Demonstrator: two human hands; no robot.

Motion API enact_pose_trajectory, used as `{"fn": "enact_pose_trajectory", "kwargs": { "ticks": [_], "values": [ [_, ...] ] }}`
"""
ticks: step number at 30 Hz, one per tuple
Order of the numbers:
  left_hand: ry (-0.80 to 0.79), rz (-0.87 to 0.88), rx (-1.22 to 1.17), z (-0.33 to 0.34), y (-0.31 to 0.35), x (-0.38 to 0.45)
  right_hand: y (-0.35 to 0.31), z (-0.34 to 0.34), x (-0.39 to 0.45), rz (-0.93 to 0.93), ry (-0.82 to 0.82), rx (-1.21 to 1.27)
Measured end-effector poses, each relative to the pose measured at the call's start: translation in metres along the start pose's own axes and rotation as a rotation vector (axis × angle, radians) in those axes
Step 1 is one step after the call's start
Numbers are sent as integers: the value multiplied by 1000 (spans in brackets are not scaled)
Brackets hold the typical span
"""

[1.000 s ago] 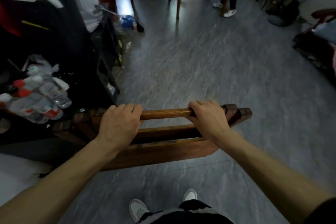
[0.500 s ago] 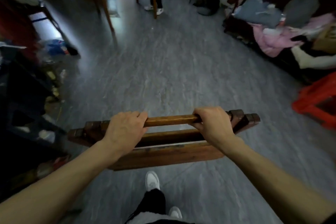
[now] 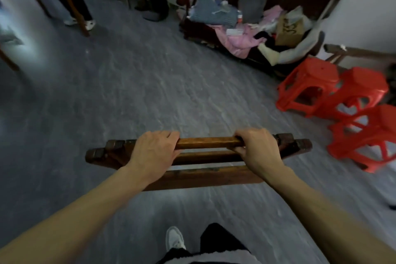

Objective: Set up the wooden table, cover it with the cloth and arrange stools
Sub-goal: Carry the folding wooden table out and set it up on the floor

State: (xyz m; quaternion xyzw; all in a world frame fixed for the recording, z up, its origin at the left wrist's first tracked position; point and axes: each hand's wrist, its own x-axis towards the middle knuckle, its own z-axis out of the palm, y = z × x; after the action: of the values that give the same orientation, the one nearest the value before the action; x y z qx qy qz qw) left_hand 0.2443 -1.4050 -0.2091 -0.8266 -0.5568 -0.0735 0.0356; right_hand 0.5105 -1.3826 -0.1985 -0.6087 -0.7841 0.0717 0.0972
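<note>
I carry the folded wooden table (image 3: 199, 156) with my left hand (image 3: 153, 152) and right hand (image 3: 257, 148), both closed around its top rail, and next I must find open floor to unfold it.

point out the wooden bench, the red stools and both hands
wooden bench (image 3: 209, 142): head view, bare rail between the hands
red stools (image 3: 311, 70): head view, seat top of the nearest-left stool
left hand (image 3: 153, 150): head view, back of hand
right hand (image 3: 257, 147): head view, back of hand

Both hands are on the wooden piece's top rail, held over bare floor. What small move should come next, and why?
Probably lower it onto the open grey floor ahead. The left hand and right hand grip the wooden frame off the ground, and the red stools wait at right.
</note>
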Motion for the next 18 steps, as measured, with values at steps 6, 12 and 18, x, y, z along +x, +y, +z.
{"fn": "enact_pose_trajectory", "kwargs": {
  "ticks": [6,12,18],
  "values": [
    [10,154,-57,9,-7,114,49,-6,51,189,20,44],
    [-22,273,-62,31,19,220,120,-9,88,328,16,102],
    [-144,461,-31,61,80,317,205,-14,91,515,7,175]
  ]
}}
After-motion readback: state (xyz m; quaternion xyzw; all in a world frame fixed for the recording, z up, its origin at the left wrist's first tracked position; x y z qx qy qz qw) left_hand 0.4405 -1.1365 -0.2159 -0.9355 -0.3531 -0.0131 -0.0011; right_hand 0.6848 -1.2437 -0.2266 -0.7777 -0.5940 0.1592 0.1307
